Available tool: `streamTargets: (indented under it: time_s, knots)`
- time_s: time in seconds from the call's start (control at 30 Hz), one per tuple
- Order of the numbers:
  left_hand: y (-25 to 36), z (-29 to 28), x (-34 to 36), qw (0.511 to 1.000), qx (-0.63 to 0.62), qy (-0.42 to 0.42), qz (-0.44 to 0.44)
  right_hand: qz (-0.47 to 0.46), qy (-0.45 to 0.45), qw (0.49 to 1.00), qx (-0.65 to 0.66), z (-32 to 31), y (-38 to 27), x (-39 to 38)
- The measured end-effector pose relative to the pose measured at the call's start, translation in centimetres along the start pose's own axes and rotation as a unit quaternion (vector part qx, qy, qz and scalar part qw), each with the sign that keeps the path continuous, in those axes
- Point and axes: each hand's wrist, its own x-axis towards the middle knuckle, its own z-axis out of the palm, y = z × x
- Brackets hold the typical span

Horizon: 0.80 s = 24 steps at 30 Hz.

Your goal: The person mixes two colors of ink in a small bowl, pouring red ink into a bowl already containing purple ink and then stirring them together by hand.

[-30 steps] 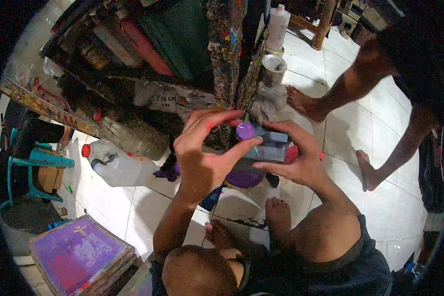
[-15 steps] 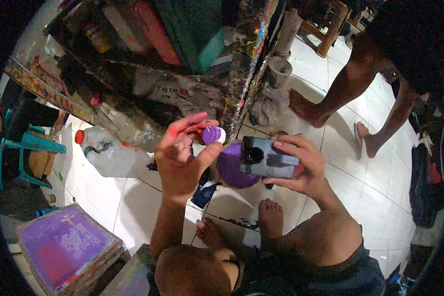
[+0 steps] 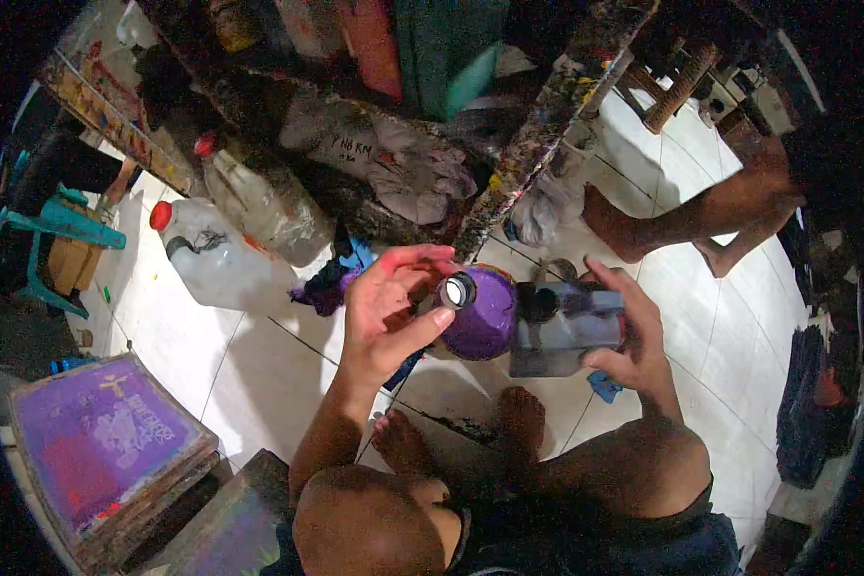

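Since the last look, the cap (image 3: 458, 290) has been turned so its pale hollow side shows instead of the purple top; the left hand (image 3: 389, 317) has it pinched in a thumb-and-finger grip. I note the right hand (image 3: 640, 331) clasping the dark bottle (image 3: 568, 334) by its right end, mouth uncovered, the purple pot (image 3: 487, 322) showing between the two. I log cap and bottle as fully parted, though it's too dim to tell the bottle's contents.
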Motion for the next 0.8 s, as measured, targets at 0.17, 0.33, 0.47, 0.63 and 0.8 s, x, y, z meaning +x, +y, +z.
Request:
streamTargets:
  time_s: [0.17,0.33,0.47,0.63,0.8]
  knots:
    - [-1.3,-0.7,-0.4,1.000,0.002,0.011,0.003,0.064,-0.045,0.997,-0.022,-0.3,-0.6,0.1]
    - [-1.9,-1.4,-0.9,0.999,0.037,0.028,0.003,0.108,-0.133,0.980,-0.103,-0.2,-0.2,0.2]
    - [-2.9,-2.0,-1.1,0.992,0.106,0.047,0.049,0.121,-0.173,0.969,-0.132,0.3,0.5,0.3]
    - [-4.7,-2.9,-1.5,0.978,0.180,0.072,0.070,0.154,-0.210,0.938,-0.229,1.6,1.3,0.7]
    - [-6.1,-4.0,-2.4,0.976,0.200,0.068,0.052,0.190,-0.233,0.914,-0.273,2.4,2.4,1.1]
